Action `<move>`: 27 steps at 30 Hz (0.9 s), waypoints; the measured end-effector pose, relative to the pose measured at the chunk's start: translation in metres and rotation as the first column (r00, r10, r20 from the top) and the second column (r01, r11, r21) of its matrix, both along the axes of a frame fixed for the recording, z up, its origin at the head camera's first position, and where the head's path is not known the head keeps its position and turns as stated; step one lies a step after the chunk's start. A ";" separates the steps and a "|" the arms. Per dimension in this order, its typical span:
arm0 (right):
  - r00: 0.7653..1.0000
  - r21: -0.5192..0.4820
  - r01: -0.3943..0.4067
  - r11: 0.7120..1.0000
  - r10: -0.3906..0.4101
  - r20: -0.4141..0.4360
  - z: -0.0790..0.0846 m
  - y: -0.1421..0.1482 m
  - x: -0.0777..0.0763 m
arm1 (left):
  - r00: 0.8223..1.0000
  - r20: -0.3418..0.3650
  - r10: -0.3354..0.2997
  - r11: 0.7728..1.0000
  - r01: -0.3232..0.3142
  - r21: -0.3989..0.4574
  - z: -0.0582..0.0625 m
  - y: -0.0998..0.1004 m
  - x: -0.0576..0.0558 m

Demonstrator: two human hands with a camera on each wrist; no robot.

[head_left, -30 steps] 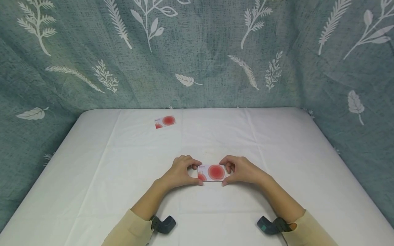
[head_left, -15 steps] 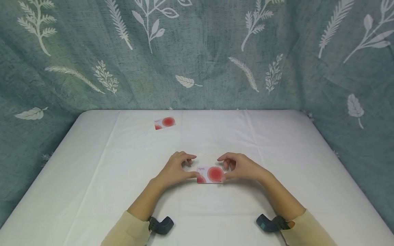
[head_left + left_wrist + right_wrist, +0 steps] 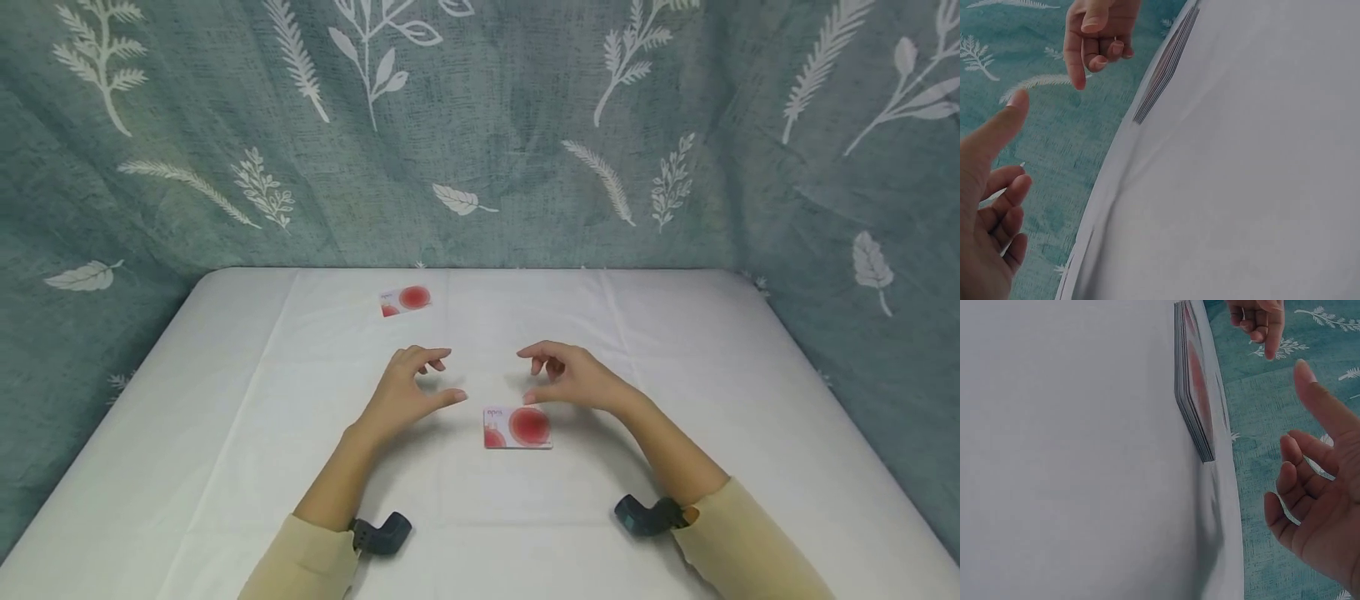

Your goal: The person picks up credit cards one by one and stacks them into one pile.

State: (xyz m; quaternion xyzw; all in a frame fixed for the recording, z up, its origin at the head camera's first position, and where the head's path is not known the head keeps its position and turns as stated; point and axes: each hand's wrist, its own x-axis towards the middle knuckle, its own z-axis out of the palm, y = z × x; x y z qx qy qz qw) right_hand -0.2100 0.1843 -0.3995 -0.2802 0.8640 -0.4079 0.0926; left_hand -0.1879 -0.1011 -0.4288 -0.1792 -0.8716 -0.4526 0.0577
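A neat stack of cards (image 3: 517, 427), white with red circles on the top face, lies flat on the white-covered table. Its layered edges show in the left wrist view as a stack of cards (image 3: 1166, 67) and in the right wrist view as a stack of cards (image 3: 1194, 387). Beyond its left side, my left hand (image 3: 408, 387) is raised with thumb and fingers apart, holding nothing. My right hand (image 3: 573, 375) hovers past the stack's far right corner, its thumb just above that corner in the head view, also holding nothing.
A single matching card (image 3: 405, 300) lies slightly turned near the far edge of the table (image 3: 675, 317). Behind the table hangs a green curtain (image 3: 517, 200) with white leaf prints.
Both hands have let go of the stack of cards, spread apart from it and moved up and away toward the far side. The stack stays on the table.
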 end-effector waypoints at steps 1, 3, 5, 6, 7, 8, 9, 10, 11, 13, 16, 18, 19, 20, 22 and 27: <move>1.000 -0.009 0.006 1.000 -0.006 -0.003 0.001 -0.001 -0.002 | 1.000 -0.002 0.010 1.000 -0.010 0.006 0.001 -0.001 -0.001; 1.000 -0.024 0.015 1.000 -0.016 -0.008 0.002 -0.003 -0.005 | 1.000 -0.002 0.031 0.999 -0.031 0.009 0.002 -0.004 -0.001; 1.000 -0.031 0.019 0.999 -0.019 -0.017 0.004 -0.006 -0.009 | 0.999 0.008 0.053 0.999 -0.053 0.006 0.003 -0.007 -0.002; 0.999 -0.030 0.021 0.999 -0.021 -0.024 0.005 -0.008 -0.011 | 0.998 0.009 0.063 0.998 -0.063 0.003 0.003 -0.008 -0.003; 0.999 -0.031 0.019 0.999 -0.020 -0.030 0.007 -0.009 -0.013 | 0.997 0.012 0.073 0.997 -0.073 -0.004 0.003 -0.010 -0.003; 0.999 -0.030 0.017 0.999 -0.018 -0.034 0.008 -0.011 -0.015 | 0.996 0.014 0.082 0.997 -0.082 -0.014 0.004 -0.011 -0.004; 0.999 -0.028 0.013 1.000 -0.014 -0.042 0.010 -0.013 -0.017 | 0.996 0.016 0.089 0.996 -0.089 -0.020 0.004 -0.013 -0.005; 0.999 -0.025 0.009 1.000 -0.010 -0.050 0.011 -0.014 -0.019 | 0.995 0.017 0.095 0.995 -0.095 -0.027 0.004 -0.014 -0.005; 0.998 -0.017 0.006 1.000 -0.007 -0.058 0.012 -0.016 -0.021 | 0.995 0.018 0.100 0.995 -0.099 -0.032 0.005 -0.016 -0.006; 0.998 -0.003 0.002 1.000 -0.002 -0.067 0.014 -0.020 -0.026 | 0.994 0.021 0.109 0.993 -0.108 -0.038 0.006 -0.020 -0.008; 0.997 0.022 0.006 1.000 -0.005 -0.072 0.017 -0.025 -0.033 | 0.992 0.026 0.124 0.991 -0.123 -0.056 0.009 -0.026 -0.012; 0.998 0.036 0.012 0.999 -0.010 -0.067 0.018 -0.029 -0.038 | 0.990 0.025 0.140 0.987 -0.137 -0.078 0.010 -0.030 -0.014; 0.998 0.040 0.016 0.999 -0.013 -0.063 0.019 -0.031 -0.040 | 0.989 0.024 0.145 0.985 -0.142 -0.095 0.011 -0.032 -0.016; 0.998 0.047 0.020 0.999 -0.018 -0.062 0.019 -0.033 -0.042 | 0.988 0.022 0.150 0.983 -0.146 -0.113 0.011 -0.034 -0.018; 0.998 0.057 0.028 0.998 -0.025 -0.055 0.020 -0.037 -0.045 | 0.987 0.017 0.157 0.977 -0.153 -0.146 0.011 -0.038 -0.022; 0.999 0.077 0.035 0.996 -0.032 -0.036 0.019 -0.046 -0.055 | 0.983 0.042 0.181 0.966 -0.169 -0.197 0.012 -0.045 -0.034</move>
